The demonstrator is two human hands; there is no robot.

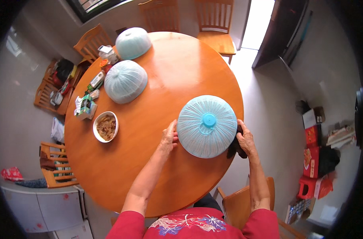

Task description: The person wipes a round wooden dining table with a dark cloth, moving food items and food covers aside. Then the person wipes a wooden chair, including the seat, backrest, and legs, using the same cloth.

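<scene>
Across the middle of the room spreads the round wooden desk [165,107], glossy orange-brown, and I'm right up against its near edge. Beyond it, at the far side, a slatted wooden chair [215,38] faces me. Onto the big piece now: the light-blue mesh food cover [207,137], dome up, at the right side of the desk, square between my hands. Two paler domed covers over to the left, one nearer me [125,81], one farther off [133,43] by the desk's far-left edge. Below the nearer one, a white bowl [95,130] of brown food [106,126], uncovered, well apart from me. And the hands! The fingers of my left hand [168,138] sit at the cover's left rim, thumb parted from the rest; whether they're clamped on it, I can't tell. The fingers of my right hand [246,139] curl at the opposite rim, beside a dark thing [238,148] I can't make out; their grip is hidden too. Smallest of all, the bright blue knob [209,120] tops the cover.
</scene>
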